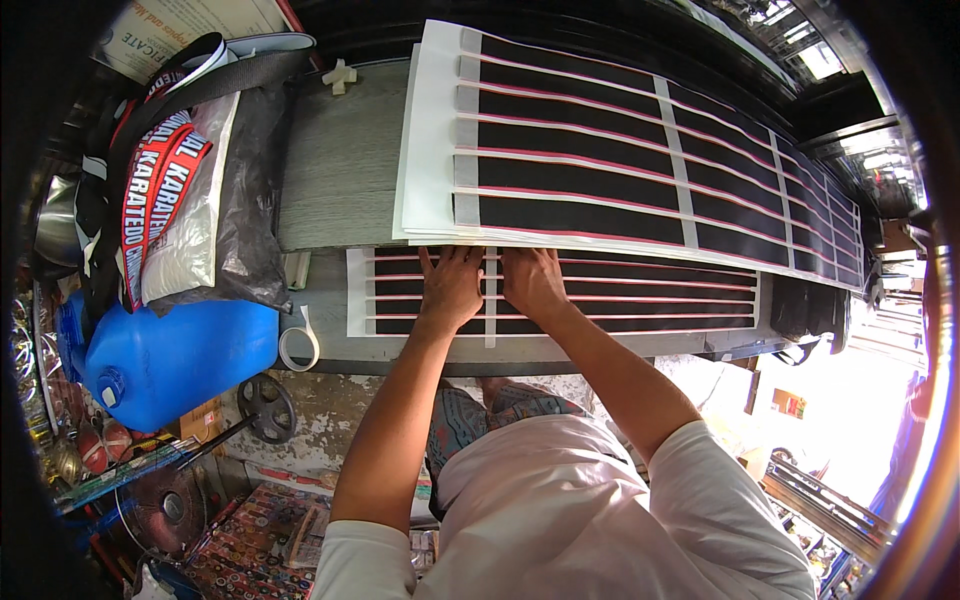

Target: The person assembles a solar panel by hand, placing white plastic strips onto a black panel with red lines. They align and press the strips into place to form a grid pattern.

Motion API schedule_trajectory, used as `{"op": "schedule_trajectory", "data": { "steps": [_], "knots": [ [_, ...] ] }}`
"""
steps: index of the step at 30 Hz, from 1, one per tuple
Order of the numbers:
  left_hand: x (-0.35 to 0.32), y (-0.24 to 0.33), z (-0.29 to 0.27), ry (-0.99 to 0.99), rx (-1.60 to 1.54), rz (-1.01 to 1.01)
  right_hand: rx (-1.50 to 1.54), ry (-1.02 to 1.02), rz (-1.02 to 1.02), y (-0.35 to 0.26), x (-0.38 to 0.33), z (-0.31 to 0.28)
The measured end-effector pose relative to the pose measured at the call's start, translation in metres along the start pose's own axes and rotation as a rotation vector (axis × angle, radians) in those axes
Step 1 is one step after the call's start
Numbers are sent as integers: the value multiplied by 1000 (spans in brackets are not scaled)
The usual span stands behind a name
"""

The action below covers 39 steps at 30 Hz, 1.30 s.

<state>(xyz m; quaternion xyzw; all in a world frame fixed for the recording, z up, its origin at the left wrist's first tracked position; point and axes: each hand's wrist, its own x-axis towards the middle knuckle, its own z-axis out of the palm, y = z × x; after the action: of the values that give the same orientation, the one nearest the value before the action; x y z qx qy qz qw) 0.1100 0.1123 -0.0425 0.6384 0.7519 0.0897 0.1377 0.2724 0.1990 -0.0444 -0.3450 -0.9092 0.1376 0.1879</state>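
The long white sheet with black bands and thin red lines (620, 297) lies flat under your two hands, on the long gray table with a wood look (340, 170). Just past your fingertips is the big stack of white sheets with black bands and gray cross strips (580, 210). Its near edge hides the far side of your sheet. If your fingers bump that edge, the stack could slide down onto your work.

Well to the left of your hands sits the big blue plastic jug (190, 350), out of the way.

Your left hand (455, 290) and right hand (535, 285) rest side by side, fingers bent and pointing away from you. The tips are hard to see, so I can't tell if they pinch anything or only press.

Between your hands, the thin pale strip (490, 325) crosses the bands. If one hand pulls harder, the strip could go crooked or the sheet could wrinkle.

Left of your left hand, the white ring-shaped roll (313, 345) sits near the table's edge. A sleeve or arm could knock it off.
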Motion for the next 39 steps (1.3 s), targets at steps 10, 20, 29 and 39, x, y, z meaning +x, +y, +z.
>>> {"op": "schedule_trajectory", "data": {
  "steps": [10,20,29,39],
  "knots": [
    [-1,1,-4,39,11,35,-30,16,-17,-2,-1,-6],
    [-2,2,0,54,-29,18,-43,-16,28,-4,-3,-4],
    [2,1,-1,14,-33,-17,-40,1,-7,-4,1,-5],
    [5,-2,-8,1,-99,-42,-61,-96,-1,-4,4,-14]
  ]
}}
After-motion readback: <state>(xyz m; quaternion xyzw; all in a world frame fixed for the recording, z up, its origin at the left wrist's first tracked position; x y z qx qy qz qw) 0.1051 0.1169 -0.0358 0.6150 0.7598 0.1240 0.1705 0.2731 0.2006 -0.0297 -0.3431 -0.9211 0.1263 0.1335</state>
